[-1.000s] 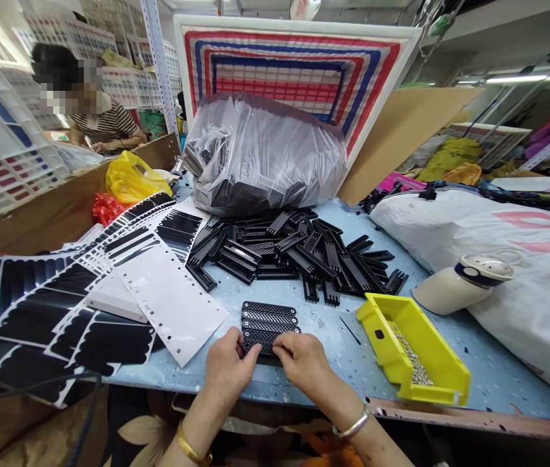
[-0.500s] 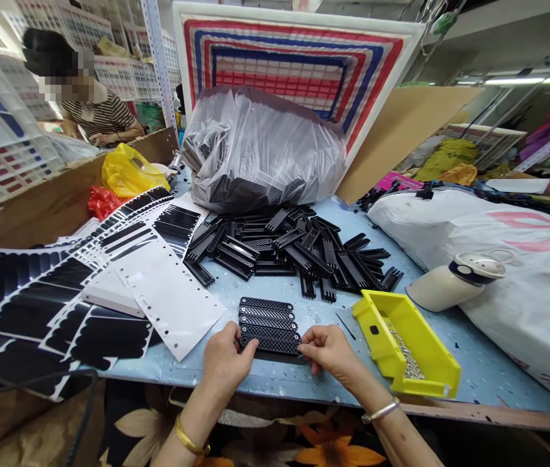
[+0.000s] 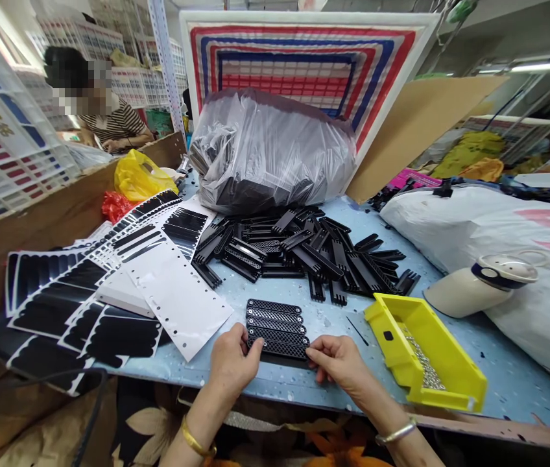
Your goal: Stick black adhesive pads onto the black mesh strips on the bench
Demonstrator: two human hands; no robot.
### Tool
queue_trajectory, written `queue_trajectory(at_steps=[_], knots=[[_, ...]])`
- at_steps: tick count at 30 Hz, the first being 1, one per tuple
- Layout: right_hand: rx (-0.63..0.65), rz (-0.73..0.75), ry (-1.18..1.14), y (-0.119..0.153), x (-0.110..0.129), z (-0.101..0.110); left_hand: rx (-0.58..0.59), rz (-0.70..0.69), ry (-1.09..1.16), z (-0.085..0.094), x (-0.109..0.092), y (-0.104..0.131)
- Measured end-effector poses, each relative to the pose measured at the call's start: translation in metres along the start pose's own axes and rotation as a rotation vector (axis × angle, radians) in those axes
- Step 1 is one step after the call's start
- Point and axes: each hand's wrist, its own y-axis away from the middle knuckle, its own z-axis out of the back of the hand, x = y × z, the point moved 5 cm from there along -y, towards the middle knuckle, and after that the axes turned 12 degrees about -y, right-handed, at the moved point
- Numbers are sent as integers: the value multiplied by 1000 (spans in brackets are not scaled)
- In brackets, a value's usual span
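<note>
Several black plastic strips with a mesh pattern [image 3: 275, 322] lie side by side on the blue tabletop, with small shiny studs at their ends. My left hand [image 3: 236, 357] closes on the left end of the nearest strip, thumb on top. At its right end, my right hand [image 3: 336, 360] pinches the same strip between thumb and fingers. Under the near edge of the row shows a plain dark flat piece [image 3: 282, 361]. To the right of my right hand stands a yellow bin [image 3: 396, 363] holding small shiny metal pieces [image 3: 428, 370].
A heap of black strips [image 3: 299, 253] lies behind the row, before a filled plastic bag [image 3: 275, 155]. Punched white sheets [image 3: 182, 298] and black sticker sheets [image 3: 119, 334] spread leftward. A bottle [image 3: 479, 285] leans by a white sack [image 3: 547, 259]. A person [image 3: 114, 123] sits back left.
The whole view has shifted slightly, so things appear further right and a little lower. Both hands keep their hold at the ends of the nearest strip; the row looks the same.
</note>
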Motion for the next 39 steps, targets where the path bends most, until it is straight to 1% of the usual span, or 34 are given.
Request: queue_trajectory(at_steps=[4, 8, 12, 17, 19, 21, 32, 39], knots=[[32, -1, 31, -4, -5, 2, 11, 59, -34, 3, -2, -3], [47, 7, 41, -6, -7, 3, 58, 111, 34, 5, 0, -6], [28, 4, 27, -5, -3, 0, 133, 193, 196, 3, 4, -8], [11, -14, 9, -3, 2, -1, 237, 298, 481, -4, 8, -7], [15, -16, 6, -3, 2, -2, 252, 315, 558, -6, 10, -6], [16, -16, 5, -3, 1, -2, 240, 332, 595, -6, 11, -5], [-2, 13, 11, -2, 2, -3, 212, 363, 553, -6, 9, -3], [6, 17, 33, -2, 2, -2, 289, 325, 555, -1, 4, -5]])
